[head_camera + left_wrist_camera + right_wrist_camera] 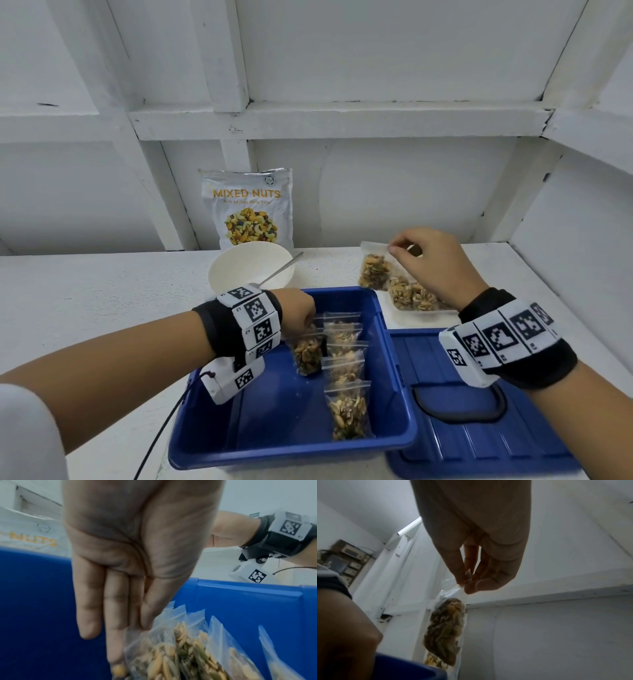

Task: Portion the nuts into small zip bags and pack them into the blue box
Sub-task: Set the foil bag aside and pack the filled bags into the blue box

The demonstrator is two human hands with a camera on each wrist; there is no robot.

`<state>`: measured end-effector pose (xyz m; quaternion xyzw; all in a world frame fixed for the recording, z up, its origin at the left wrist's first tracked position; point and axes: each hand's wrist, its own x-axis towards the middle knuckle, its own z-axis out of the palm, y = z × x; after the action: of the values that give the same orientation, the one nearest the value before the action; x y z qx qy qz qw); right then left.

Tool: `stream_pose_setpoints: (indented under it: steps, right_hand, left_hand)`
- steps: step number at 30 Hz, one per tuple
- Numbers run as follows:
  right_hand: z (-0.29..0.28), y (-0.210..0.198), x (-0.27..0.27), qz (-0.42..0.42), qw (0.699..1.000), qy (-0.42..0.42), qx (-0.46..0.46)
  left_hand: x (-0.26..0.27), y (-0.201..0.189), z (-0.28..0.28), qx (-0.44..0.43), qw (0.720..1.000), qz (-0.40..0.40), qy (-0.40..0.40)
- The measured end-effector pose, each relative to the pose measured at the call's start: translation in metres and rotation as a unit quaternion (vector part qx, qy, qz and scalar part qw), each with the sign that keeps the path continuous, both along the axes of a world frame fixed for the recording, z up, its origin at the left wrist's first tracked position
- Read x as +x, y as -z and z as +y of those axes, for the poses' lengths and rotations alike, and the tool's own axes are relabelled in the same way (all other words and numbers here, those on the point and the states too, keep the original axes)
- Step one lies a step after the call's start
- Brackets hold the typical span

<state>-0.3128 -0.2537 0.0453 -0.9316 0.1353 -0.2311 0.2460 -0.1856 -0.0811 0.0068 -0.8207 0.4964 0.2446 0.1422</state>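
1. Closest to us is the blue lid (479, 411), lying flat on the surface right beside the blue box (291, 442). So we're in the packing stage, not scooping.
2. Our left hand (301, 308) is down inside the box, thumb and fingers pinching the top of a filled zip bag (308, 353); the wrist view shows the other fingers fairly straight alongside. It hangs next to a row of packed bags (346, 373) standing along the middle of the box.
3. Our right hand (431, 263) is over on the surface behind the box, fingertips pinched on the top corner of another filled bag (375, 270). One more filled bag (411, 296) lies just beside it, partly under the wrist.
4. The white bowl (251, 270) with the spoon (281, 270) looks empty from here, and the mixed nuts pouch (248, 209) stands behind it, so portioning seems done.
5. Next, we'd say: the left hand sets its bag down by the row and lets go, then the right brings its bag over the rim. These bags are floppy and top-held, so we'd need to lower them upright or they'll slump over.
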Motion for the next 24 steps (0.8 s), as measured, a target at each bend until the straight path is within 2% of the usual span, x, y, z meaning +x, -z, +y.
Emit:
stream_pose_setpoints:
  steps: [7,11,13,17,20,24]
  right_hand:
    - [0.032,-0.017,-0.001,-0.025,0.998,-0.058,0.012]
    - [0.041,-0.018,-0.003,-0.027,0.997,-0.071,0.027]
    - [0.045,-0.017,-0.003,-0.029,0.996,-0.071,0.034]
    - [0.053,-0.014,-0.004,-0.024,0.994,-0.079,0.065]
    - [0.059,-0.012,-0.004,-0.018,0.991,-0.095,0.095]
    - [0.063,-0.011,-0.003,-0.003,0.983,-0.113,0.145]
  left_hand:
    - [0.003,-0.017,0.002,-0.043,0.999,-0.010,0.003]
    - [0.008,-0.050,0.016,-0.176,0.983,0.029,-0.044]
    - [0.006,-0.064,0.025,-0.262,0.959,0.081,-0.075]
    - [-0.008,-0.073,0.041,-0.416,0.890,0.161,-0.098]
    - [-0.017,-0.069,0.045,-0.484,0.852,0.176,-0.092]
    - [-0.018,-0.063,0.050,-0.529,0.820,0.189,-0.113]
